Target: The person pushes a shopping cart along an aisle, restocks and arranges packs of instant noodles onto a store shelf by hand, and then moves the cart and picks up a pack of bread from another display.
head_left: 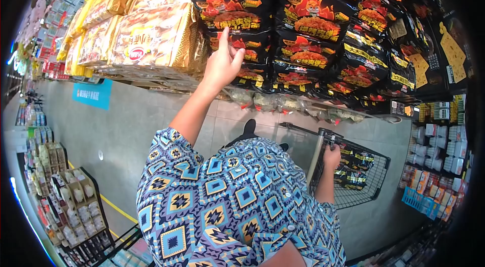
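Note:
My left hand [224, 63] reaches over the display with its index finger stretched out, and it holds nothing. The fingertip is at a black noodle pack [235, 14] with a red flame figure on it; I cannot tell whether it touches. More of these black packs [308, 19] are stacked to the right. Gold bread packages [151, 34] are piled just left of the hand. My right hand [331, 157] is closed around the handle [332, 140] of a shopping cart. Inside the cart basket [381, 171] lie several black packs [353, 166].
Clear bags [268, 100] hang along the display's lower edge. A blue sign [92, 94] sticks out at the left. Stocked shelves [76, 201] stand at the lower left, and more shelves [437, 151] at the right. Grey tiled floor [131, 135] lies between them.

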`<state>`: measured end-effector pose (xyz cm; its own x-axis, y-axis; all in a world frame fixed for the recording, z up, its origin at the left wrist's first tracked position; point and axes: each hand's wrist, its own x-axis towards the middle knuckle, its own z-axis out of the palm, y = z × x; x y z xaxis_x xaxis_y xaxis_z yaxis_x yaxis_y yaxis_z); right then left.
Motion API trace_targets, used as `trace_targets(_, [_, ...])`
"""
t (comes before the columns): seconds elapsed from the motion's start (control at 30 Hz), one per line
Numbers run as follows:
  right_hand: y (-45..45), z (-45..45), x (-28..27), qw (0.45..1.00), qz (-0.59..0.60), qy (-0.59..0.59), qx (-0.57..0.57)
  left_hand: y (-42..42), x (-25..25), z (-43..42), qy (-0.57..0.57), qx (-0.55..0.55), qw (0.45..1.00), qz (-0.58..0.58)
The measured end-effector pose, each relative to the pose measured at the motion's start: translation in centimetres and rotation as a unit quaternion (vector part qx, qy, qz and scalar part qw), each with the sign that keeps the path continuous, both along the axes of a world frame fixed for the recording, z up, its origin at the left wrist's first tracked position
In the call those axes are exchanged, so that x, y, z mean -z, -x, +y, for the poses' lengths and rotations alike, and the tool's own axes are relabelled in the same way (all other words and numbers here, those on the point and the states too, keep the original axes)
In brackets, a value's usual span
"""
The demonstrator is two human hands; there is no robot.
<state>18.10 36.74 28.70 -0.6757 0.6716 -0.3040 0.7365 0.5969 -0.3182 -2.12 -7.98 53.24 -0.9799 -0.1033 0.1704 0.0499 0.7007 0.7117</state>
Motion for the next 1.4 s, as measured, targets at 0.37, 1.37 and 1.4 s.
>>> trace_targets(0.37, [-0.2,0.8,1.3,1.0,-0.008,-0.012,-0.006,1.1,0.3,1.6,0.031,0.034,0.999,0.015])
trace_targets(1.37, [-0.3,0.7,-0.2,0.999,-0.021,0.025,0.023,5.3,-4.2,9.7,-0.18,0.238,0.953,0.044])
trace_targets(1.4, [-0.3,0.7,-0.1,0.999,-0.023,0.023,0.021,5.2,-4.2,9.7,-0.185,0.239,0.952,0.051])
